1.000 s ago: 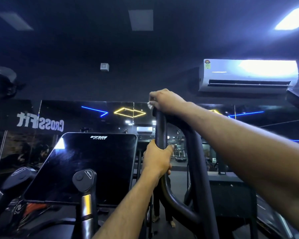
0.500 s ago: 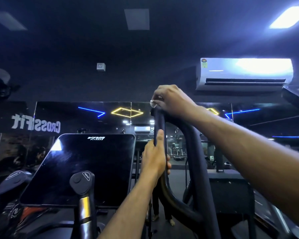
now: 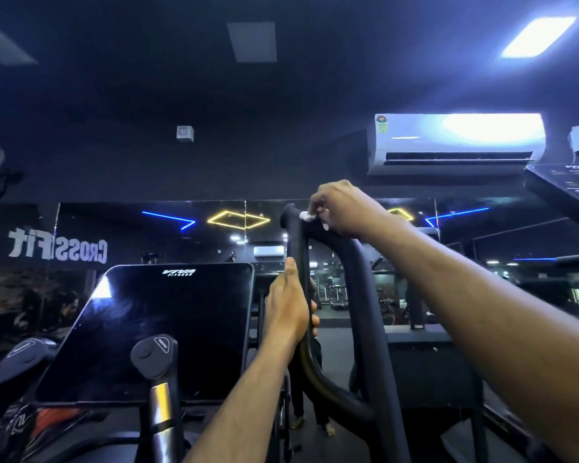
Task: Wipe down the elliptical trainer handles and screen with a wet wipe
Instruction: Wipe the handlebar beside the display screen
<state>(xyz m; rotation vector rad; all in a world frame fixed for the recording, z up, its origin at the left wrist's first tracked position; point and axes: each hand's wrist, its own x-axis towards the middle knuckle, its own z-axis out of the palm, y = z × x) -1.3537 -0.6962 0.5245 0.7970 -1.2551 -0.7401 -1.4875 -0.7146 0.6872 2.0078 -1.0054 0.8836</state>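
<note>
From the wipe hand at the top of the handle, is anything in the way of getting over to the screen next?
Nothing solid that I can see. The right hand holds the wipe on the handle. The screen lies lower left; only the left hand, gripping the handle's front bar, sits along that path.

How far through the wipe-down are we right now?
Done: cannot tell; nothing shows which parts are already clean. In hand: the right hand presses the wet wipe near the top of the black looped handle, while the left hand grips its upright below. Left: probably the screen and the short handle, both untouched just now.
</note>
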